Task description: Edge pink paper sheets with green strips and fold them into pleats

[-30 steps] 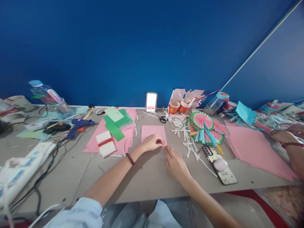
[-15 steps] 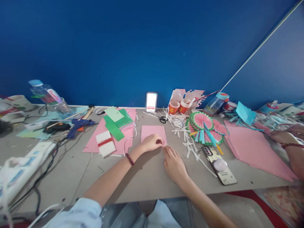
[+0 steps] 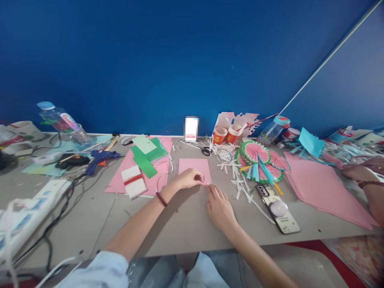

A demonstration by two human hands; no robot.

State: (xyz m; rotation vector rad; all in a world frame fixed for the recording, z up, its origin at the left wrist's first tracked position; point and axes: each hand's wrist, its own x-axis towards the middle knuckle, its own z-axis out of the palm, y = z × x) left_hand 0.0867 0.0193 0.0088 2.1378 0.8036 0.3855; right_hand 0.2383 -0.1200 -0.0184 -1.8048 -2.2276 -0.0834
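On the table (image 3: 192, 232), along the near edge of the pink sheet (image 3: 193, 163), the left hand (image 3: 189, 179) has shifted slightly left while the right hand (image 3: 220, 206) stays by the near right corner — more of that edge now shows, suggesting attention is on it. The sheet lies flat and central, plain and smooth — any fold is too small to confirm. Left fingertips curl toward the thumb, right fingers lie together; whether either pinches paper cannot be told.

soft light casts faint shadows, and the edges stretch.
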